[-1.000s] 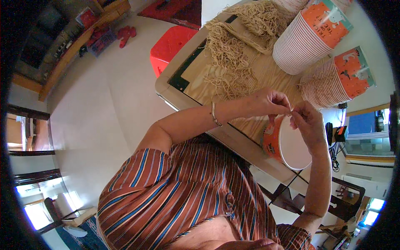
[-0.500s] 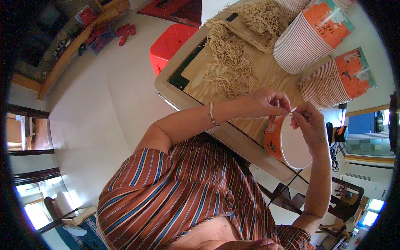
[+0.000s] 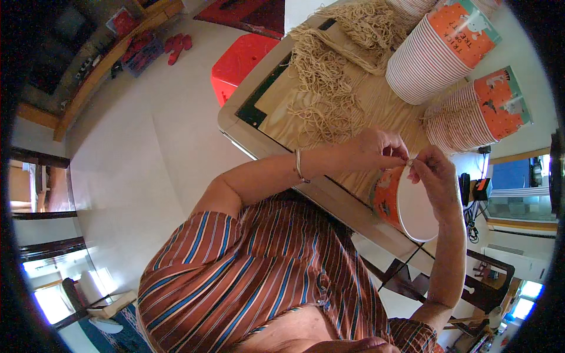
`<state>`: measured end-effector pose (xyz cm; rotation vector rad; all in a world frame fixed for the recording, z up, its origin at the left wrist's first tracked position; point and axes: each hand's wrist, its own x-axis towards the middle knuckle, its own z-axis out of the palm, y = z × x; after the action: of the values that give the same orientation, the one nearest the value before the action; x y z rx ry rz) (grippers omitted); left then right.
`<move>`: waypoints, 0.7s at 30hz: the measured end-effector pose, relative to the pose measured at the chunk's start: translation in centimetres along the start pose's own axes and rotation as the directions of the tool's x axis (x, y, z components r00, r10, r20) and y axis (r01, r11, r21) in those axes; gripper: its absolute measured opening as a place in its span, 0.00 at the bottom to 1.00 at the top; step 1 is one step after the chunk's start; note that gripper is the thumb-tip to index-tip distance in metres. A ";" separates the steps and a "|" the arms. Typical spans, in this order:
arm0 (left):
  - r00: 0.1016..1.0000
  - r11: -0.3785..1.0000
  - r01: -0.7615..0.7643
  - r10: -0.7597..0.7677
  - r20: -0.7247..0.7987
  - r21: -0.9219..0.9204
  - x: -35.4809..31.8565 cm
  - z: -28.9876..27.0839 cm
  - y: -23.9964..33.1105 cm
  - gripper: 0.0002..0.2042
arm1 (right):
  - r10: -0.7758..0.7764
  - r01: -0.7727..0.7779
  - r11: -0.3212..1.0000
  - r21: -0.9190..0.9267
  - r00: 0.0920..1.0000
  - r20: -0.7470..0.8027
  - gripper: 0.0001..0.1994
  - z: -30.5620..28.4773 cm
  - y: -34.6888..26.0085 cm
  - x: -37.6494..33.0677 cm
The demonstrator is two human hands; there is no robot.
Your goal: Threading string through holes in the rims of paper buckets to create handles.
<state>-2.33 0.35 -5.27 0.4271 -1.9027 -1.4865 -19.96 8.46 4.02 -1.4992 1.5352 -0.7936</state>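
Note:
An orange paper bucket [image 3: 385, 203] with a white inside lies tilted at the table's near right edge, its mouth toward the right. At the top of its rim my left hand [image 3: 379, 148] and my right hand [image 3: 436, 173] meet fingertip to fingertip. Both pinch at one spot, where a tiny pale piece shows; its kind is too small to tell. My right hand hangs partly over the bucket's mouth. A bracelet circles my left wrist. Tan cords [image 3: 329, 88] lie loose in a tangled heap beyond my left hand.
Two tall stacks of orange-and-striped paper buckets, a larger stack [image 3: 432, 62] and a nearer stack [image 3: 471, 115], lie at the right of the wooden tabletop [image 3: 376, 97]. A red stool [image 3: 241, 65] stands beyond the table's left edge. Black cables [image 3: 472, 226] hang at the right.
The fingertips have shifted slightly, and the small white piece between them now shows less. The bucket's rim has turned or moved a little.

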 end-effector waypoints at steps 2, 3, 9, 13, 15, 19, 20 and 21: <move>1.000 1.000 -0.007 0.007 -0.020 0.028 -0.1 0.1 0.5 0.12 | 0.011 -0.011 1.000 0.017 1.000 -0.005 0.04 0.2 -0.3 -0.1; 1.000 1.000 -0.007 0.007 -0.021 0.029 -0.2 0.1 0.8 0.12 | 0.011 -0.011 1.000 0.017 1.000 -0.005 0.04 0.2 -0.2 -0.1; 0.997 0.983 -0.058 0.065 -0.034 0.174 -0.3 0.3 0.9 0.08 | -0.012 0.012 1.000 0.017 1.000 -0.008 0.04 0.2 0.1 -0.1; 0.999 0.994 -0.009 0.015 -0.049 0.112 -0.2 0.7 0.6 0.07 | -0.012 0.012 1.000 -0.001 1.000 -0.008 0.04 0.2 0.1 -0.2; 0.999 0.989 -0.012 0.020 -0.051 0.146 -0.3 0.9 0.4 0.07 | -0.009 0.009 1.000 0.005 1.000 -0.005 0.04 0.1 0.1 -0.2; 0.979 0.941 0.130 -0.172 -0.110 -0.313 -1.1 2.0 -1.0 0.08 | -0.010 0.010 1.000 0.007 1.000 -0.014 0.04 0.0 0.0 -0.4; 0.968 0.847 0.155 -0.234 -0.094 -0.509 -1.3 2.4 -1.6 0.08 | -0.025 0.026 1.000 0.008 0.999 -0.025 0.04 0.0 0.0 -0.4; 0.968 0.846 0.155 -0.234 -0.094 -0.509 -1.6 2.7 -1.8 0.08 | -0.025 0.025 1.000 0.007 0.999 -0.025 0.04 0.1 0.0 -0.4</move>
<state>-3.29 2.74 -7.73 0.4830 -1.3123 -1.9468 -19.92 8.82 4.03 -1.5109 1.5326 -0.8345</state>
